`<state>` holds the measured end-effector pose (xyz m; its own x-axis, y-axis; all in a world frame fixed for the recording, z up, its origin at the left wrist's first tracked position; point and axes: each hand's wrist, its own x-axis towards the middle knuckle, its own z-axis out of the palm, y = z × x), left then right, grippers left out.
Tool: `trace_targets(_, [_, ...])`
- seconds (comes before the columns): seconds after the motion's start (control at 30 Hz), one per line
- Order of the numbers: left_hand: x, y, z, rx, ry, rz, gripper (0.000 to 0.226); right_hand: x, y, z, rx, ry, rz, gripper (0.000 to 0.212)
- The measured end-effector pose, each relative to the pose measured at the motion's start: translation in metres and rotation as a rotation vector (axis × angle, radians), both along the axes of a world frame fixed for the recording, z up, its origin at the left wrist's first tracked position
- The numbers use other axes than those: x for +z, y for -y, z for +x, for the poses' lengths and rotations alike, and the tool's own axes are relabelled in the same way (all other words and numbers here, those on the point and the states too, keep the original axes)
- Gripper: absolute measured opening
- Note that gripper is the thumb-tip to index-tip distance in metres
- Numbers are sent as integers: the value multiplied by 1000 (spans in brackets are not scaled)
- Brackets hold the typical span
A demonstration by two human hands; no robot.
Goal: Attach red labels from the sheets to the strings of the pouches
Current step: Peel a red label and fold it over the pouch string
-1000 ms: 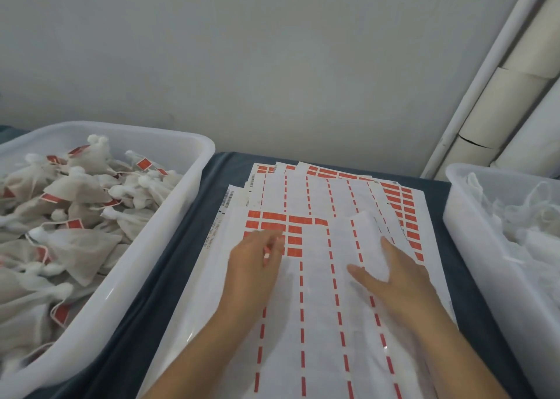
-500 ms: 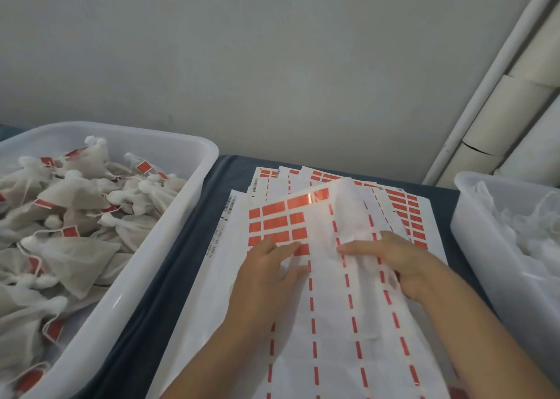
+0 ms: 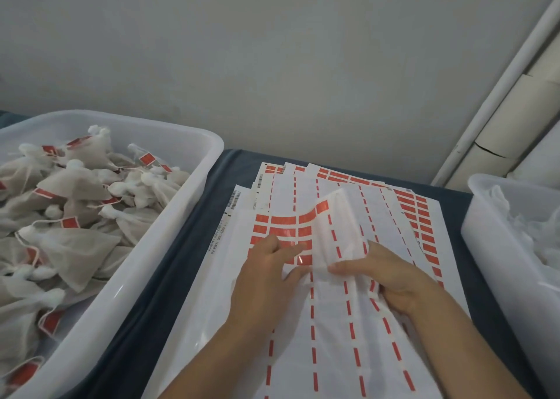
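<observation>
Red labels [image 3: 283,220]: a block of full rectangles is left at the far left corner of the top sheet, just beyond the left hand; elsewhere on it only narrow red dashes are seen.
Top sheet [image 3: 327,353]: laid on a fanned stack of label sheets [image 3: 424,213] on the dark blue table cover [image 3: 169,277], between the two bins.
Peeled layer [image 3: 339,225]: a thin white layer of the top sheet is lifted and curled over at its far end.
Right hand [image 3: 391,280]: fingers are curled round the peeled layer, which is gripped near its middle.
Left hand [image 3: 266,274]: laid flat on the top sheet, fingers nearly straight, fingertips at the remaining labels; nothing is gripped.
Pouches [image 3: 75,210]: white pouches with red labels on their strings are piled in the left bin [image 3: 194,144].
Right bin [image 3: 497,247]: white material is held inside; what it is cannot be told.
</observation>
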<state>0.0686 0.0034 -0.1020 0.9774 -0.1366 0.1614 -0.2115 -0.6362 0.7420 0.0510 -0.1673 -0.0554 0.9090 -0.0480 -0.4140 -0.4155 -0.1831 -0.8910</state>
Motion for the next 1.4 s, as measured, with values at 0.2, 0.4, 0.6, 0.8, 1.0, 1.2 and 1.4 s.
trace_targets(0.2, [-2, -1, 2, 10, 2, -53, 27, -16, -5, 0, -79, -1, -59, 23])
trace_targets(0.4, [0, -3, 0, -62, 68, -41, 30, -25, 0, -4, -109, 53, 26, 16])
trace_targets(0.6, [5, -2, 0, -114, 68, -95, 20, -24, -1, -6, -37, 108, 177, 26])
trace_targets(0.8, [9, -5, -1, -192, 299, -4, 36, -23, -11, -9, -22, 218, 100, 45])
trace_targets(1.0, [7, -8, -4, -257, 402, -27, 22, -23, -17, -9, -88, 304, 32, 43])
trace_targets(1.2, [17, -13, -7, -314, 423, 93, 21, -22, -18, -11, -67, 335, 34, 54])
trace_targets(1.4, [14, -13, -8, -301, 387, 73, 26, -23, -18, -10, -69, 324, 25, 51])
